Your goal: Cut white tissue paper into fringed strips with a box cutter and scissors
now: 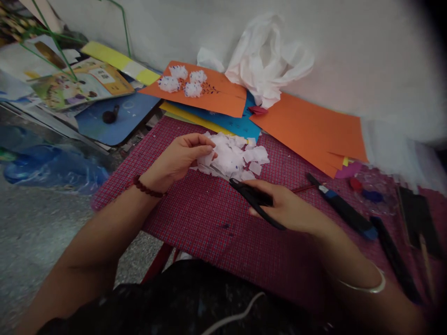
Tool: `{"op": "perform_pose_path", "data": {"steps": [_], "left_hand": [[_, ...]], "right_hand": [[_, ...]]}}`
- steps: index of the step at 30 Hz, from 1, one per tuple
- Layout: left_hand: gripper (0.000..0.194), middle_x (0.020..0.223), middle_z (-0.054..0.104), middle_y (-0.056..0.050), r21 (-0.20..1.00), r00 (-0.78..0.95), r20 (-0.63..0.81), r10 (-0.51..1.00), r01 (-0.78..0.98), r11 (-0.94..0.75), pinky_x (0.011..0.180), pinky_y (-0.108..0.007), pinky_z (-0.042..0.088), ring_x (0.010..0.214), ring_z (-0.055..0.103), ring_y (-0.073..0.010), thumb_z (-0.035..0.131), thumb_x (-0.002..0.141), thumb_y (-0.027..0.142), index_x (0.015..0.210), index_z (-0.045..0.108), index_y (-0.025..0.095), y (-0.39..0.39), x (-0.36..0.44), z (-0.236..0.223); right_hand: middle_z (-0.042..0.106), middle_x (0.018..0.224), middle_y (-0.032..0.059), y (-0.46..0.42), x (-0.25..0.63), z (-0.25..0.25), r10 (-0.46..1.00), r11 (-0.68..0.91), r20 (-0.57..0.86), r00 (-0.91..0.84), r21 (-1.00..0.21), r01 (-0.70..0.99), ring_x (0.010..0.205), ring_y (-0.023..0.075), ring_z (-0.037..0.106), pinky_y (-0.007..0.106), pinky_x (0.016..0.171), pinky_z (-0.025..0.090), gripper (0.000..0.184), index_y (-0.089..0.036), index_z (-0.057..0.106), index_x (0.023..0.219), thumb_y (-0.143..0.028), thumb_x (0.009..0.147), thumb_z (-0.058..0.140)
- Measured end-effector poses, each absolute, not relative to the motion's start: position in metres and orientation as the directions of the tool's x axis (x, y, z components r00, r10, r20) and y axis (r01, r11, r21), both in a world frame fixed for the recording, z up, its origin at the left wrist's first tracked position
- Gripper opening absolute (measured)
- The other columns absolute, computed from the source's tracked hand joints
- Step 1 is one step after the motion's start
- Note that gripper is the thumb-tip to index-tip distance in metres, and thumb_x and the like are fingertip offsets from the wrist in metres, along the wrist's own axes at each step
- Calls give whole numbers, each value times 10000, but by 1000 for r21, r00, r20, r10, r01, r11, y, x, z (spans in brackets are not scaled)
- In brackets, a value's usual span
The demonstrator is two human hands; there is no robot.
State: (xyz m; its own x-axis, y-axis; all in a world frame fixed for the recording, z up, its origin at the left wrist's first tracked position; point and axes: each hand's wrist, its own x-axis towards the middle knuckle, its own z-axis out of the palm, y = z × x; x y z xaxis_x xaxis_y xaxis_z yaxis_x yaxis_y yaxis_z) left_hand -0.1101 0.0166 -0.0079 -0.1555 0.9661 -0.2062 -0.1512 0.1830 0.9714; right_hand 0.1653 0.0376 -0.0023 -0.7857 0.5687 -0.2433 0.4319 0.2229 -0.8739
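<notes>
My left hand [179, 156] is curled with its fingertips pinching the edge of a heap of white tissue paper pieces [232, 158] lying on a red checked cloth [195, 209]. My right hand [286, 207] grips black scissors [253, 197], whose blades point left toward the paper heap and look shut. An orange card [223, 100] farther back carries three white tissue flowers [181, 80] with a drawn stem.
More orange sheets [314, 130] lie at the right over blue and yellow paper. A white plastic bag [268, 58] leans on the wall. A blue-black cutter [344, 211], dark tools and brushes [415, 223] lie at the right. Booklets [80, 83] are stacked at the left.
</notes>
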Motion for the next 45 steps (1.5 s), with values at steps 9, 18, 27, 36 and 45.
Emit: {"op": "perform_pose_path", "data": {"steps": [9, 18, 27, 36, 45], "left_hand": [[103, 697, 725, -22, 969, -63, -229, 971, -110, 221, 574, -231, 511, 592, 663, -125, 764, 740, 197, 788, 678, 168, 11, -104, -3], [49, 884, 724, -42, 977, -239, -154, 959, -179, 113, 601, -227, 486, 708, 631, -126, 711, 823, 187, 864, 738, 190, 13, -106, -1], [96, 972, 734, -31, 998, -314, -43, 948, -56, 27, 797, -265, 545, 837, 651, -143, 698, 794, 148, 864, 729, 207, 12, -107, 2], [77, 752, 688, -8, 953, -585, -144, 798, -301, -48, 703, -272, 541, 727, 636, -134, 637, 799, 166, 757, 643, 230, 21, -164, -9], [63, 704, 677, -20, 974, -589, -216, 779, -186, 129, 681, -274, 507, 639, 605, -135, 638, 837, 207, 775, 635, 195, 21, -171, -17]], "right_hand": [[750, 1192, 61, 38, 162, -4, 533, 222, -231, -814, -890, 399, 1044, 265, 688, 406, 954, 526, 516, -221, 672, 1341, -437, 877, 742], [713, 1147, 73, 39, 163, -4, 598, 263, -191, -778, -870, 416, 947, 229, 651, 372, 867, 515, 566, -193, 621, 1354, -459, 866, 727], [589, 947, 40, 48, 171, 1, 546, 122, -166, -821, -954, 274, 774, 161, 520, 311, 674, 471, 646, -159, 580, 1313, -611, 867, 695], [583, 814, 35, 44, 220, 6, 711, -71, -173, -681, -982, 176, 657, 201, 502, 359, 617, 419, 735, -270, 615, 1305, -831, 841, 517], [600, 868, 80, 10, 287, -21, 694, -151, -262, -671, -964, 220, 680, 220, 512, 384, 638, 432, 728, -251, 603, 1286, -819, 855, 456]]}}
